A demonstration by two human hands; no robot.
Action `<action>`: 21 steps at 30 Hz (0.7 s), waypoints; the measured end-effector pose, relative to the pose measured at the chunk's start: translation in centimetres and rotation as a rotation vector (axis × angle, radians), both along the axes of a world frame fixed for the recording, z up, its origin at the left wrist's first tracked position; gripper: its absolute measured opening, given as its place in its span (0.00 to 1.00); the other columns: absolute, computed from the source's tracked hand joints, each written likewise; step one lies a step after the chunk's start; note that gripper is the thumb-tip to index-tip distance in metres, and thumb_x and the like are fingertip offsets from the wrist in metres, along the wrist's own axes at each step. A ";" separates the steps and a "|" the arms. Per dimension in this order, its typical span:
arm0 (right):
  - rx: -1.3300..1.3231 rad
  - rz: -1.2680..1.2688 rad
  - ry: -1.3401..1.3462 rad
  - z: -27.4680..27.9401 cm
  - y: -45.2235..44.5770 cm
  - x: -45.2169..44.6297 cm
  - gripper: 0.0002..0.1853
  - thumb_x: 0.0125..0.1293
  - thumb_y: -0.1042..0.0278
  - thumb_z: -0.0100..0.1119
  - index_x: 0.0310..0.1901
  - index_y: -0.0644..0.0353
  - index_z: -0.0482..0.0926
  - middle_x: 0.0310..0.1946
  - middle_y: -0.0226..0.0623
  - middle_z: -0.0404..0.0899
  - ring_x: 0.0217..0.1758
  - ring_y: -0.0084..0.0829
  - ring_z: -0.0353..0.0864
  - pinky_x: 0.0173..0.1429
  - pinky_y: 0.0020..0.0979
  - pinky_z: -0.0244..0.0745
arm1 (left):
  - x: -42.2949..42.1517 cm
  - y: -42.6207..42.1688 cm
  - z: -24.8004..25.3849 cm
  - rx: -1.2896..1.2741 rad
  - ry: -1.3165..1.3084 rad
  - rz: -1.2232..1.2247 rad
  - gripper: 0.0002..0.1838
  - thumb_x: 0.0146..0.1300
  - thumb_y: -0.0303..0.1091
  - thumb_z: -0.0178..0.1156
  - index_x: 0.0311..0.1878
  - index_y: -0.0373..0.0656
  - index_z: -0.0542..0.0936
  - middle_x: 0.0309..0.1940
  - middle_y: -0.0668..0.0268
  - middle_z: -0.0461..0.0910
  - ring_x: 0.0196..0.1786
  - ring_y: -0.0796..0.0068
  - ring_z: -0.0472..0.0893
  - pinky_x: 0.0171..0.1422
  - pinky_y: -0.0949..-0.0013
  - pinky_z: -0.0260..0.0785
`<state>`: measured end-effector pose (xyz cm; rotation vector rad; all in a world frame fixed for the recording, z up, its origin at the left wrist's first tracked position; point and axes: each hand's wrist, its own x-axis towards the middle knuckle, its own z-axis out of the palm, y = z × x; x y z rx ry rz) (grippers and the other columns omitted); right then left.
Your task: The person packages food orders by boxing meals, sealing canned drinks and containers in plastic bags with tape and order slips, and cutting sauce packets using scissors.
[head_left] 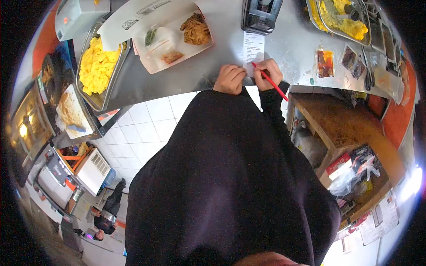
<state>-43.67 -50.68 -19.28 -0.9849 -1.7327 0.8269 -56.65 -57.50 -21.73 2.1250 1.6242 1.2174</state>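
The right hand (pixel 268 73) holds a red pen (pixel 271 83), its tip at the printed receipt (pixel 254 48), which lies on the bench (pixel 226 26) just below a black device (pixel 261 17). The left hand (pixel 230 79), fingers curled, rests by the receipt's lower left edge; whether it grips anything, I cannot tell. An open food box (pixel 155 65) lies to the left

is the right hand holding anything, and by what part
Yes, a red pen: the right hand grips it near the end over the paper slip.
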 end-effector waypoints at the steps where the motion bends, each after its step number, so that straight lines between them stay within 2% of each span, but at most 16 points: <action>1: 0.023 -0.004 -0.018 -0.1 0.0 -0.2 0.05 0.39 0.83 0.52 0.19 0.63 0.69 0.19 0.38 0.72 0.22 0.30 0.73 0.27 0.25 0.67 | 0.0 0.1 0.0 0.014 -0.002 -0.002 0.15 0.33 0.23 0.52 0.31 0.38 0.75 0.33 0.64 0.74 0.36 0.65 0.72 0.43 0.63 0.64; 3: 0.077 -0.006 -0.057 -0.1 0.3 -0.2 0.05 0.37 0.82 0.52 0.19 0.62 0.70 0.19 0.37 0.73 0.21 0.32 0.73 0.26 0.25 0.67 | 0.0 0.2 -0.1 0.014 -0.014 -0.005 0.15 0.33 0.23 0.52 0.31 0.38 0.76 0.33 0.64 0.75 0.36 0.65 0.72 0.42 0.63 0.64; 6: 0.021 -0.157 -0.036 -0.4 0.3 -0.2 0.05 0.37 0.82 0.53 0.19 0.61 0.70 0.19 0.38 0.72 0.22 0.33 0.73 0.27 0.25 0.67 | -0.1 0.1 -0.3 0.016 -0.004 -0.005 0.14 0.33 0.23 0.52 0.30 0.39 0.76 0.33 0.64 0.75 0.36 0.65 0.73 0.43 0.63 0.64; 7: 0.024 0.043 -0.051 0.3 0.3 0.1 0.05 0.38 0.81 0.53 0.19 0.61 0.69 0.20 0.38 0.73 0.23 0.34 0.73 0.28 0.25 0.67 | -0.2 0.1 -0.3 0.021 0.006 -0.003 0.14 0.33 0.22 0.52 0.30 0.39 0.76 0.33 0.64 0.75 0.36 0.65 0.73 0.43 0.63 0.63; 10: 0.077 -0.166 -0.108 -1.2 0.5 0.6 0.04 0.43 0.79 0.53 0.20 0.61 0.69 0.22 0.38 0.73 0.24 0.32 0.73 0.29 0.24 0.67 | -0.1 0.1 0.3 0.009 -0.075 0.002 0.11 0.36 0.20 0.51 0.28 0.38 0.75 0.31 0.62 0.74 0.36 0.64 0.72 0.41 0.65 0.63; 11: -0.254 -0.319 -0.068 -2.2 0.1 1.1 0.02 0.49 0.77 0.51 0.24 0.60 0.69 0.21 0.36 0.72 0.25 0.29 0.73 0.29 0.25 0.67 | -0.5 -0.1 0.8 -0.036 -0.109 0.013 0.13 0.36 0.21 0.51 0.31 0.39 0.74 0.33 0.62 0.74 0.37 0.63 0.72 0.42 0.65 0.63; 12: -0.498 -0.379 0.245 -1.2 0.6 0.7 0.02 0.54 0.73 0.49 0.29 0.59 0.68 0.22 0.35 0.72 0.27 0.25 0.74 0.30 0.26 0.68 | -1.0 -0.4 1.6 -0.079 -0.144 0.028 0.15 0.36 0.21 0.51 0.34 0.39 0.74 0.35 0.61 0.73 0.38 0.62 0.72 0.43 0.64 0.63; 13: -0.768 -0.467 0.120 1.3 1.6 0.8 0.06 0.55 0.71 0.50 0.33 0.59 0.66 0.23 0.35 0.72 0.27 0.24 0.73 0.29 0.26 0.69 | -1.5 -0.5 2.2 -0.120 -0.179 0.045 0.17 0.37 0.22 0.51 0.36 0.40 0.73 0.37 0.61 0.73 0.39 0.60 0.72 0.44 0.64 0.63; 14: -0.656 -0.461 -0.057 1.0 2.9 1.6 0.11 0.53 0.68 0.53 0.37 0.59 0.66 0.24 0.38 0.73 0.26 0.28 0.74 0.29 0.28 0.69 | -2.9 -1.0 2.4 -0.121 -0.169 0.155 0.17 0.39 0.23 0.51 0.38 0.41 0.72 0.38 0.60 0.73 0.40 0.60 0.72 0.45 0.63 0.63; 15: -0.442 -0.480 -0.411 1.1 3.8 2.2 0.18 0.49 0.64 0.57 0.40 0.60 0.65 0.26 0.40 0.72 0.28 0.34 0.73 0.33 0.33 0.68 | -4.7 -2.1 2.3 -0.122 -0.160 0.262 0.17 0.42 0.24 0.51 0.40 0.41 0.71 0.39 0.59 0.72 0.41 0.60 0.71 0.47 0.63 0.62; 16: -0.300 -0.475 -0.530 1.4 4.8 2.6 0.22 0.45 0.62 0.61 0.40 0.63 0.65 0.30 0.43 0.70 0.32 0.39 0.71 0.37 0.36 0.66 | -6.6 -2.5 0.3 -0.189 -0.304 0.654 0.17 0.44 0.26 0.51 0.42 0.41 0.70 0.40 0.58 0.72 0.43 0.61 0.71 0.49 0.62 0.61; 17: -0.073 -0.497 -0.624 2.6 5.5 2.4 0.25 0.43 0.62 0.62 0.41 0.64 0.65 0.34 0.44 0.67 0.37 0.38 0.68 0.41 0.36 0.64 | -9.3 -2.7 2.4 0.046 -0.182 0.788 0.17 0.47 0.27 0.52 0.44 0.40 0.69 0.42 0.57 0.70 0.46 0.63 0.69 0.52 0.63 0.59; 18: 0.022 -0.496 -0.556 4.2 6.4 1.6 0.27 0.40 0.63 0.64 0.41 0.65 0.65 0.35 0.45 0.65 0.39 0.40 0.65 0.43 0.37 0.62 | -12.0 -2.5 5.6 0.268 -0.046 0.949 0.18 0.49 0.29 0.53 0.46 0.39 0.67 0.44 0.56 0.69 0.49 0.64 0.67 0.54 0.64 0.56; 19: 0.027 -0.398 -0.445 5.8 6.8 0.2 0.28 0.39 0.64 0.64 0.43 0.65 0.65 0.37 0.46 0.65 0.41 0.41 0.65 0.45 0.37 0.62 | -15.0 -2.8 9.3 0.209 0.178 0.995 0.24 0.48 0.29 0.57 0.50 0.36 0.64 0.46 0.55 0.67 0.52 0.61 0.64 0.57 0.64 0.54; 20: 0.027 -0.301 -0.338 8.7 6.8 -2.3 0.29 0.38 0.65 0.64 0.44 0.65 0.64 0.39 0.47 0.65 0.42 0.43 0.65 0.47 0.37 0.61 | -17.2 -2.0 12.7 0.265 0.117 0.946 0.26 0.47 0.27 0.58 0.50 0.34 0.63 0.46 0.55 0.67 0.51 0.59 0.65 0.57 0.64 0.55; 21: 0.230 -0.173 -0.339 10.5 7.3 -4.8 0.30 0.39 0.64 0.65 0.46 0.65 0.65 0.40 0.46 0.66 0.44 0.42 0.66 0.47 0.36 0.62 | -19.4 -1.0 15.0 0.324 0.056 0.891 0.27 0.45 0.25 0.59 0.51 0.33 0.63 0.45 0.55 0.68 0.49 0.57 0.66 0.56 0.63 0.56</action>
